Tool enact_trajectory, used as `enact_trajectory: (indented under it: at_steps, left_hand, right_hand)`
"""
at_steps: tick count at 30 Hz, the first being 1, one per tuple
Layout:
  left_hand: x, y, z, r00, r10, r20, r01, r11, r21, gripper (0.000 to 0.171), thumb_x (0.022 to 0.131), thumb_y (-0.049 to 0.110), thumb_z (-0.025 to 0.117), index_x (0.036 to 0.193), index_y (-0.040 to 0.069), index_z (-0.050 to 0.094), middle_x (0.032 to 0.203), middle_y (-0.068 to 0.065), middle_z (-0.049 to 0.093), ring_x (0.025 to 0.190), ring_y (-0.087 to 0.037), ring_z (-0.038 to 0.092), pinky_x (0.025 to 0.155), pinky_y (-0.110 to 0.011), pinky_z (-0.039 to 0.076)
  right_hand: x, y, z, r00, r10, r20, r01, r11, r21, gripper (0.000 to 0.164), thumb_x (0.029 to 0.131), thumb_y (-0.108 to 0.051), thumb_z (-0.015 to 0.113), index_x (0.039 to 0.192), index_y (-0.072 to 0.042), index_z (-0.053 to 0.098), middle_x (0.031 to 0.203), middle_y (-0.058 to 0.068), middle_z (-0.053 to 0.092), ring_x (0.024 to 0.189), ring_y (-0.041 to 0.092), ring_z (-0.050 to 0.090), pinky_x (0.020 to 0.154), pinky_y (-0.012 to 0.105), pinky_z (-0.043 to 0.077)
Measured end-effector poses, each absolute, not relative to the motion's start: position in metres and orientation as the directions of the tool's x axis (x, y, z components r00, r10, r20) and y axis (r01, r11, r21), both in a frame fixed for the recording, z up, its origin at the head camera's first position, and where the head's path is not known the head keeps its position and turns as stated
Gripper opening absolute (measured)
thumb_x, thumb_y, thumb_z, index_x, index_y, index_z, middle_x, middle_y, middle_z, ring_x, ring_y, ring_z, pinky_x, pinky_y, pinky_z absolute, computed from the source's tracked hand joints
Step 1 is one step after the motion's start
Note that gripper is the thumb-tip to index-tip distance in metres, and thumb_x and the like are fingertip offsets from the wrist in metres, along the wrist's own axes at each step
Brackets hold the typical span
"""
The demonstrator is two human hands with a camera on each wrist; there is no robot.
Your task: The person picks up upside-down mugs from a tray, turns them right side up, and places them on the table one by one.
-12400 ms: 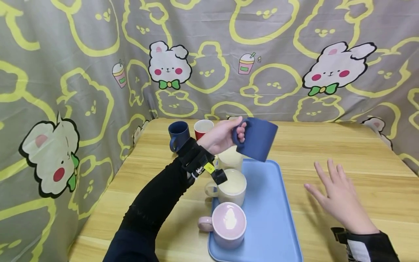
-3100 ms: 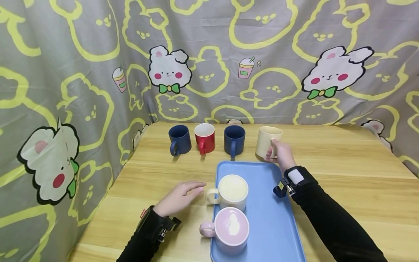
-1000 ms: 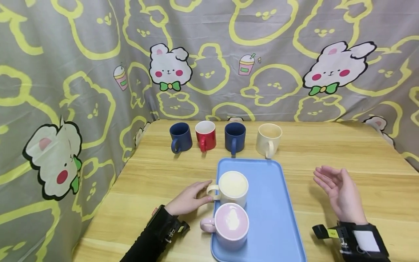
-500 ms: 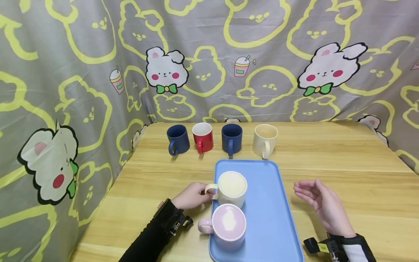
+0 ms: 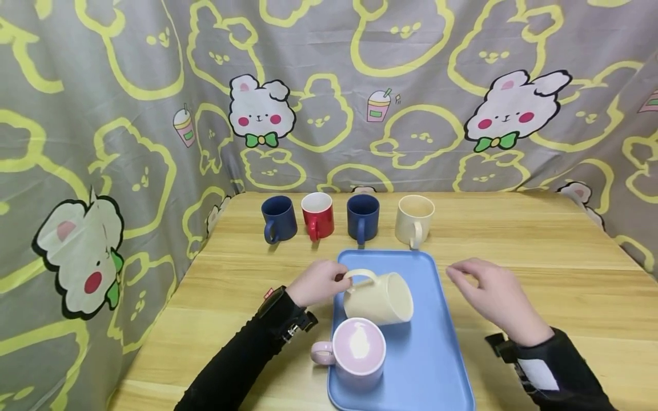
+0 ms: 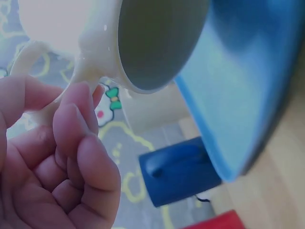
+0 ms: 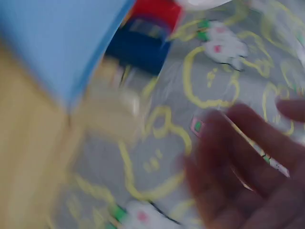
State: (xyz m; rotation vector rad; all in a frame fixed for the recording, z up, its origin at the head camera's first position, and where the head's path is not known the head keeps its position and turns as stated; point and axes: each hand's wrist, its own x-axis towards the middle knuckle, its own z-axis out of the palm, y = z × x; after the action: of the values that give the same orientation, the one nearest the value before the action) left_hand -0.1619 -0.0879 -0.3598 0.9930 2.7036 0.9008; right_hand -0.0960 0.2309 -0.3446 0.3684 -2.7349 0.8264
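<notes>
My left hand (image 5: pixel 320 283) pinches the handle of a cream mug (image 5: pixel 374 301) tipped onto its side over the blue tray (image 5: pixel 432 354). The mug's handle points up and one round end faces right; the left wrist view shows thumb and fingers on the handle of this cream mug (image 6: pixel 100 43). Close in front, a pink mug (image 5: pixel 360 348) sits upside down on the tray, handle to the left. My right hand (image 5: pixel 496 297) hovers past the tray's right edge, fingers loosely bent and holding nothing; it is blurred in the right wrist view.
Upright mugs line the back of the wooden table (image 5: pixel 540 240): a navy mug (image 5: pixel 280 217), a red mug (image 5: pixel 319 216), another navy mug (image 5: pixel 362 216) and a cream mug (image 5: pixel 415 220). A patterned curtain (image 5: pixel 329 114) hangs behind and at the left.
Earlier, a navy mug and a cream mug went into the back row. Over the last second, my left hand grasped the remaining cream mug's handle and tipped it rightward; my right hand moved left.
</notes>
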Motion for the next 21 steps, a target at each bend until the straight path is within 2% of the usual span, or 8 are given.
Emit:
enact_trajectory:
  at_steps: [2,5,9,13,15,17,19,21]
  left_hand:
    - [-0.162,-0.082,-0.354,-0.755,0.649,0.092,0.583,0.6,0.547,0.023,0.092,0.01,0.061,0.069,0.011,0.06,0.057,0.005,0.037,0.056,-0.011,0.04,0.055,-0.022,0.027]
    - [-0.163,-0.076,-0.349,-0.724,0.681,0.104,0.623,0.582,0.522,0.02,0.092,0.01,0.062,0.072,0.011,0.064,0.057,0.005,0.04,0.056,-0.01,0.041,0.054,-0.021,0.028]
    - [-0.164,-0.071,-0.343,-0.705,0.702,0.101,0.64,0.568,0.517,0.017,0.092,0.012,0.063,0.076,0.01,0.067,0.058,0.006,0.043,0.056,-0.009,0.041,0.053,-0.02,0.028]
    - [-0.167,-0.066,-0.339,-0.684,0.724,0.088,0.671,0.578,0.465,0.017,0.093,0.018,0.066,0.079,0.01,0.066,0.06,0.006,0.043,0.057,-0.009,0.042,0.053,-0.02,0.03]
    - [-0.168,-0.062,-0.336,-0.668,0.739,0.085,0.696,0.581,0.423,0.017,0.093,0.02,0.067,0.079,0.01,0.065,0.062,0.005,0.044,0.058,-0.01,0.043,0.054,-0.02,0.031]
    - [-0.169,-0.057,-0.33,-0.655,0.751,0.083,0.714,0.579,0.393,0.017,0.093,0.021,0.067,0.082,0.009,0.066,0.064,0.004,0.047,0.06,-0.011,0.045,0.055,-0.02,0.033]
    - [-0.171,-0.052,-0.323,-0.641,0.763,0.086,0.731,0.573,0.371,0.017,0.094,0.022,0.067,0.083,0.009,0.065,0.066,0.003,0.048,0.062,-0.011,0.047,0.056,-0.02,0.033]
    - [-0.172,-0.046,-0.314,-0.625,0.776,0.088,0.746,0.561,0.359,0.017,0.093,0.022,0.067,0.084,0.009,0.065,0.069,0.003,0.051,0.064,-0.012,0.048,0.057,-0.02,0.035]
  right_hand:
    - [-0.098,0.232,-0.347,-0.934,-0.232,0.273,-0.312,0.901,-0.302,0.035,0.095,-0.028,0.062,0.115,0.001,0.068,0.12,0.026,0.061,0.111,0.046,0.055,0.089,0.063,0.041]
    - [-0.098,0.24,-0.358,-0.959,-0.256,0.119,-0.273,0.946,-0.172,0.055,0.096,-0.04,0.058,0.132,0.001,0.057,0.142,0.035,0.037,0.129,0.056,0.031,0.096,0.078,0.018]
    - [-0.095,0.253,-0.379,-0.977,-0.213,-0.011,-0.207,0.96,-0.188,0.069,0.098,-0.051,0.049,0.145,-0.002,0.041,0.151,0.037,0.012,0.138,0.057,0.005,0.095,0.08,-0.007]
    - [-0.094,0.263,-0.39,-0.979,-0.197,-0.043,-0.184,0.96,-0.212,0.073,0.099,-0.056,0.042,0.149,-0.004,0.034,0.153,0.036,0.004,0.139,0.054,-0.005,0.094,0.078,-0.015]
    - [-0.095,0.263,-0.389,-0.978,-0.203,-0.038,-0.19,0.956,-0.222,0.073,0.099,-0.056,0.042,0.149,-0.004,0.034,0.153,0.036,0.005,0.138,0.056,-0.002,0.095,0.08,-0.01]
    - [-0.096,0.256,-0.382,-0.974,-0.228,-0.003,-0.219,0.942,-0.255,0.07,0.1,-0.052,0.044,0.147,0.0,0.038,0.151,0.038,0.01,0.136,0.058,0.01,0.098,0.079,0.002]
    - [-0.098,0.244,-0.368,-0.965,-0.257,0.046,-0.258,0.908,-0.33,0.064,0.101,-0.046,0.046,0.142,0.004,0.044,0.148,0.038,0.021,0.13,0.057,0.03,0.099,0.074,0.022]
    - [-0.101,0.227,-0.349,-0.951,-0.289,0.112,-0.309,0.853,-0.42,0.055,0.101,-0.038,0.05,0.135,0.006,0.052,0.142,0.035,0.038,0.115,0.048,0.052,0.091,0.062,0.043]
